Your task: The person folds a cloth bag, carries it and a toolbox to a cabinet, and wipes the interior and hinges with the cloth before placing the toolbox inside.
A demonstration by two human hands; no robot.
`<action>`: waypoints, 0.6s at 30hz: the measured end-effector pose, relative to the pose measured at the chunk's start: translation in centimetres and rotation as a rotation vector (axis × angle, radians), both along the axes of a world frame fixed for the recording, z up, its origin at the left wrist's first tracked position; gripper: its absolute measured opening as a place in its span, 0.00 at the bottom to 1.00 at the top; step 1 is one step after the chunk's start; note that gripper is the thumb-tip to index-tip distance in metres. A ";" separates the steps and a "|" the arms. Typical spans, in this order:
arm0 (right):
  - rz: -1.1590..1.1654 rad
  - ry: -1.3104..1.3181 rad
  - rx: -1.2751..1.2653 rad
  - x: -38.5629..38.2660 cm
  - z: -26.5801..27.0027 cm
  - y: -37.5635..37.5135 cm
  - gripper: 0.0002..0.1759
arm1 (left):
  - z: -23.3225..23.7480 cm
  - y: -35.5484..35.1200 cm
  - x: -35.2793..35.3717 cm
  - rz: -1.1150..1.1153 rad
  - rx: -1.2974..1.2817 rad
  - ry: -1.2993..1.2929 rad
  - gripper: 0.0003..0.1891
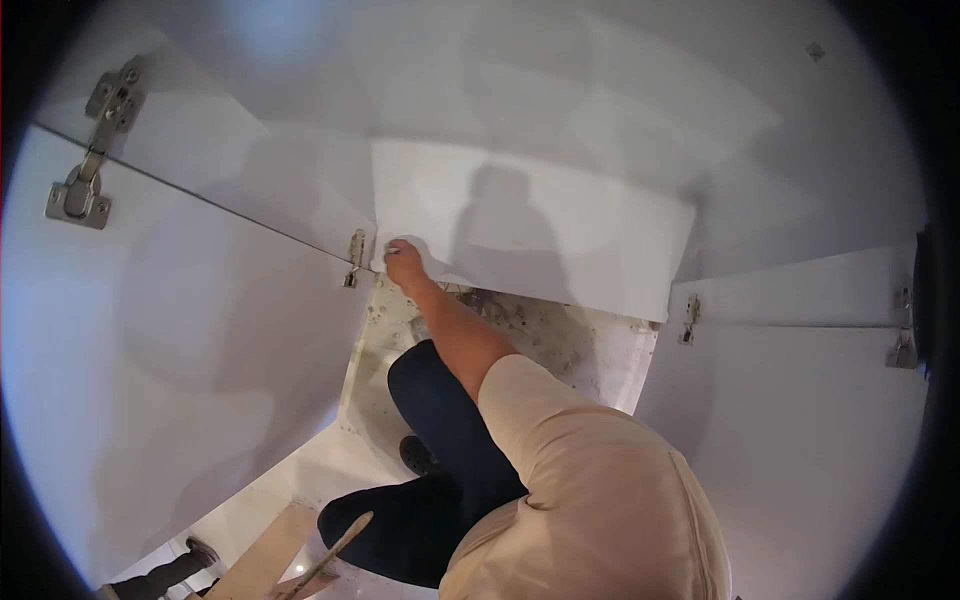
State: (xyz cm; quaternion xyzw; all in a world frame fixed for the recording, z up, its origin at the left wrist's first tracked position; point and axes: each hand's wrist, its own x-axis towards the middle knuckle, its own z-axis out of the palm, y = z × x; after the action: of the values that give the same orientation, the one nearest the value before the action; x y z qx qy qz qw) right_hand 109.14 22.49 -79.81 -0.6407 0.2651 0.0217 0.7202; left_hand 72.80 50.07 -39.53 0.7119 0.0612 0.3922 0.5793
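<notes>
At the far left stands a smooth, flat white door (pixel 190 340), with 2 metal hinges along its straight seam: a large, shiny, angular hinge (pixel 80 195) near the outer end and a smaller hinge (pixel 354 262) near the hand. Below the door, at the lower edge, come another person's dark-clothed leg (pixel 160 580) and shoe (pixel 202 549), then a flat, straight-edged tan board (pixel 265 555). Beside the board, a thin, rough, pale brown rod (pixel 345 540) slants. Skin shows under it, but whose it is cannot be told, so the state of the left fingers cannot be told either.

The right hand (pixel 405 265) is at the lower left corner of a smooth white panel (pixel 620 235), near the smaller hinge. Its fingers are curled in and bunched together; a small pale bit shows at their tips, too small to identify, and whether they pinch it cannot be told. The panel spans the middle, with shadows across its matte face; its lower edge borders a pale, stained base (pixel 590 350) with rough, dark blotches.

Under the bare forearm are 2 knees in dark cloth trousers (pixel 440 400) and a rounded black shoe (pixel 415 455). A creased beige shirt (pixel 620 500) follows. At the right, a second white door (pixel 790 430) bears 2 more metal hinges (pixel 690 320).
</notes>
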 end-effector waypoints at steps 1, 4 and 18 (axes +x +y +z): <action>0.027 -0.027 0.032 0.6 -0.8 1.0 0.17 | 0.2 -0.1 -0.2 0.014 0.010 -0.008 0.32; 0.044 -0.047 0.244 2.1 -0.7 2.7 0.15 | 1.0 -0.6 -0.7 0.065 0.045 -0.030 0.32; 0.110 -0.052 0.330 1.9 3.7 1.6 0.10 | 3.8 -1.4 -3.3 0.152 0.086 -0.078 0.28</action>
State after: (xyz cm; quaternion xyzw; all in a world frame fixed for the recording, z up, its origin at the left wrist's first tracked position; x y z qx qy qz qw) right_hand 111.04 24.08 -76.12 -0.5275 0.2036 0.0876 0.8201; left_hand 69.47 48.63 -35.74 0.7136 0.0755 0.4649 0.5186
